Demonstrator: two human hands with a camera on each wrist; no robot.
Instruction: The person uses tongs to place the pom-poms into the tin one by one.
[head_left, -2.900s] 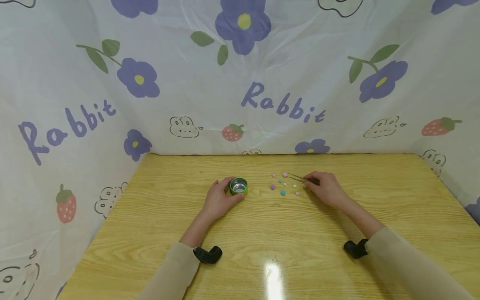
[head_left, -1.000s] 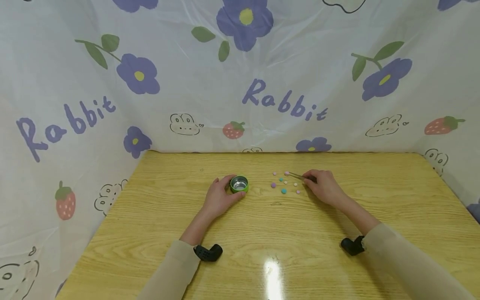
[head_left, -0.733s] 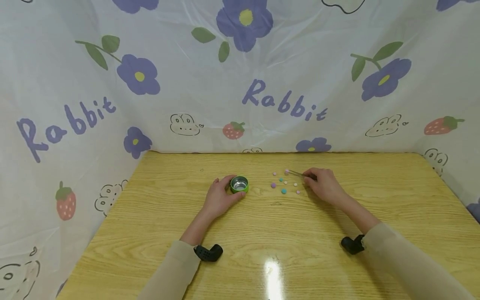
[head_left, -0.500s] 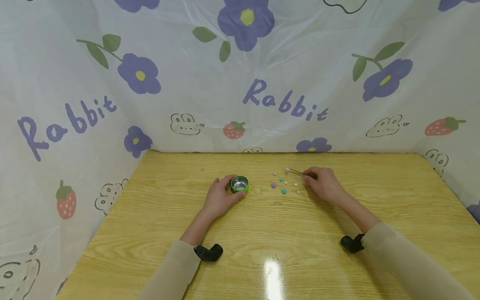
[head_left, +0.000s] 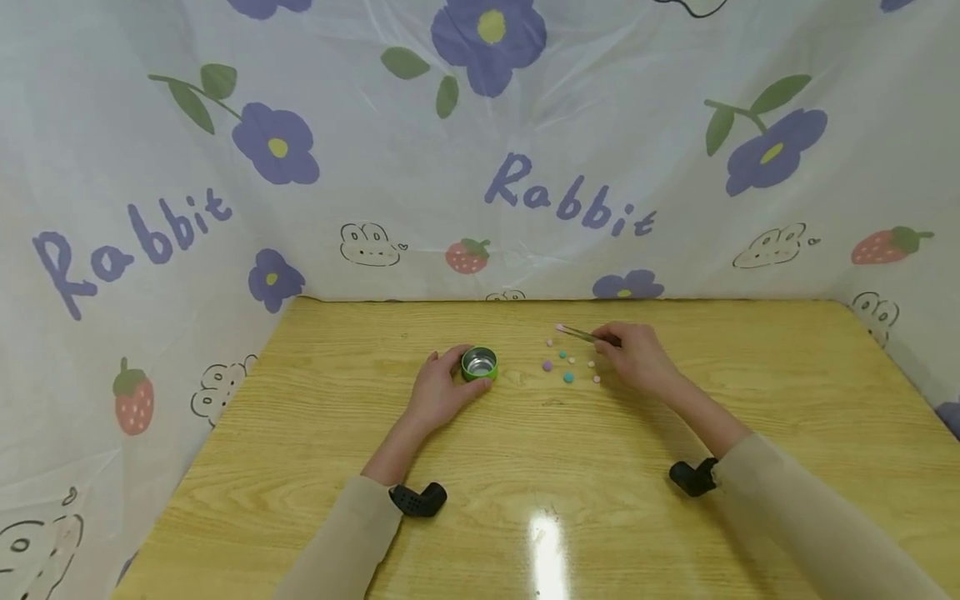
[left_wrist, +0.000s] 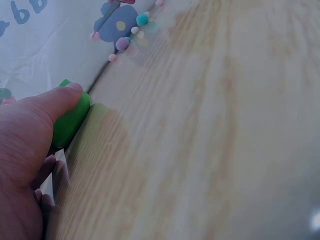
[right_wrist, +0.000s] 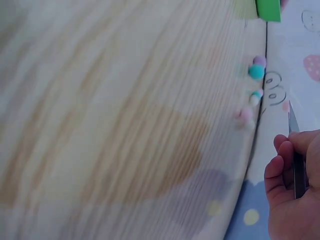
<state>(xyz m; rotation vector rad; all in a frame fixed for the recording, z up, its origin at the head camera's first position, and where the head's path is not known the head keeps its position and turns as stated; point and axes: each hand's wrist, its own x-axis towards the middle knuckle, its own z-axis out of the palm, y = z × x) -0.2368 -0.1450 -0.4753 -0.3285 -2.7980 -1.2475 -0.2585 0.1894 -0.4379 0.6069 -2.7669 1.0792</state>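
Note:
My left hand grips a small round green tin with a silvery inside, its mouth facing up; the thumb lies along the green wall in the left wrist view. Between the thumb and fingers of my right hand is a pair of metal tweezers, pointing left. A pink pompom sits at the tweezer tips, raised beyond the others. Several small pompoms lie loose between the hands, among them a purple pompom and a teal pompom.
The wooden table ends at the back against a white curtain printed with flowers, strawberries and rabbits. Black wrist cameras, one at the left cuff and one at the right cuff, hang just above the tabletop.
The right hand has lifted the pink pompom from the table with the tweezers and carried it a little left and away from me. The left hand and tin have stayed put.

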